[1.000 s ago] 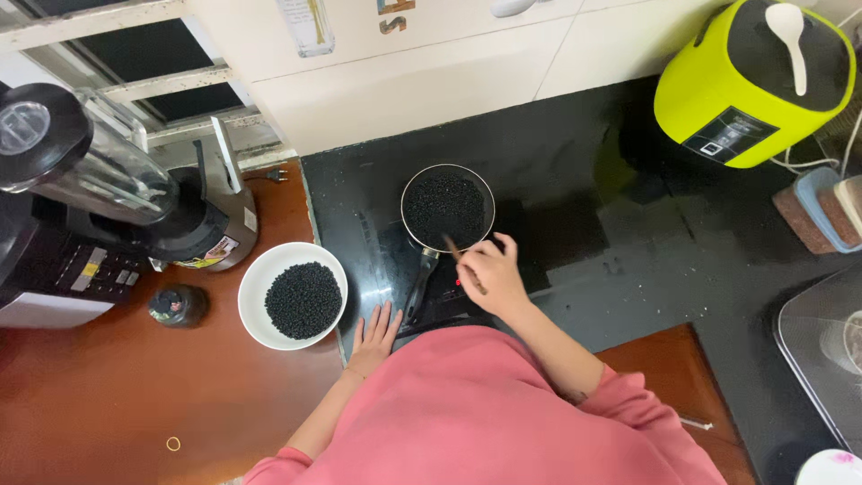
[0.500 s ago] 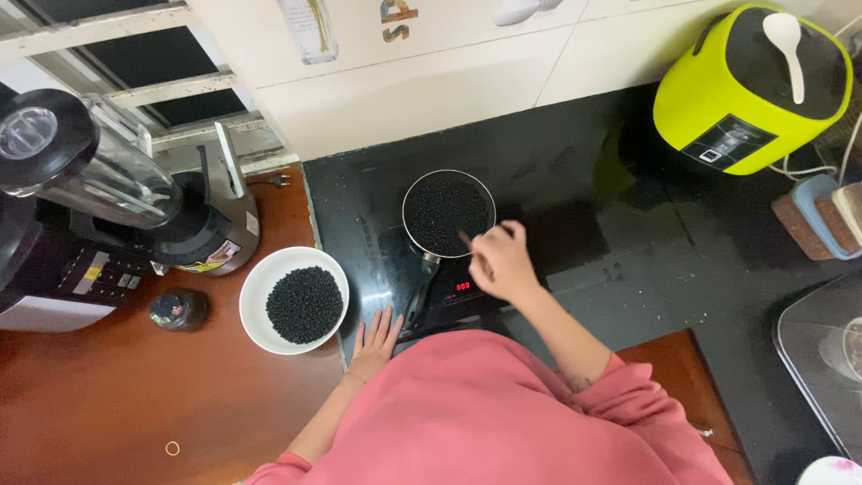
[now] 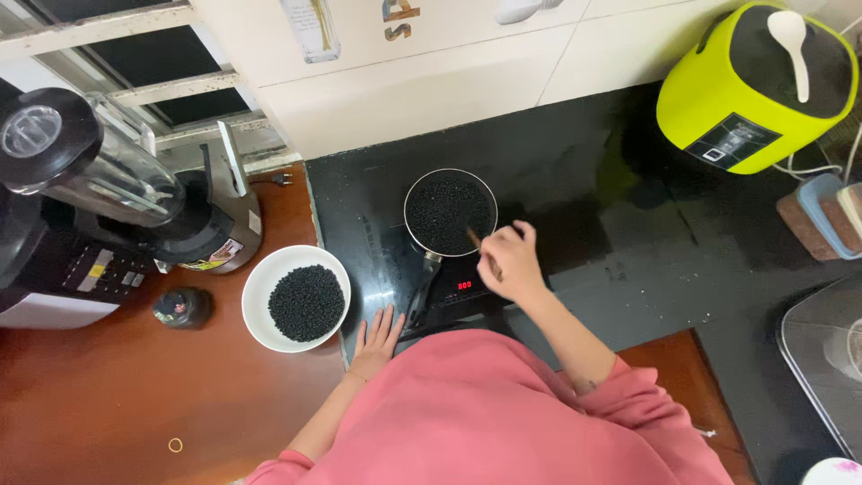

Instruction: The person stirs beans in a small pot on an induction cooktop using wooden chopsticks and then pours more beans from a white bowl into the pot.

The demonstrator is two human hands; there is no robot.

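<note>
A small pan (image 3: 449, 212) full of black beans sits on a black induction cooktop (image 3: 557, 171). My right hand (image 3: 508, 260) is closed around a wooden utensil (image 3: 479, 248) whose tip reaches into the pan's near right side. My left hand (image 3: 378, 334) rests flat, fingers spread, on the cooktop's front edge beside the pan's handle (image 3: 419, 292). A white bowl (image 3: 296, 298) holding more black beans stands on the brown counter to the left of that hand.
A blender (image 3: 99, 189) and a dark appliance (image 3: 54, 269) stand at the left, with a small dark lid (image 3: 181, 307) before them. A lime-green rice cooker (image 3: 759, 85) with a white spoon is at the back right. A rubber band (image 3: 175, 445) lies on the counter.
My right hand has shifted slightly right and forward with the utensil, moving it within the pan. The left hand stays flat on the cooktop edge.
</note>
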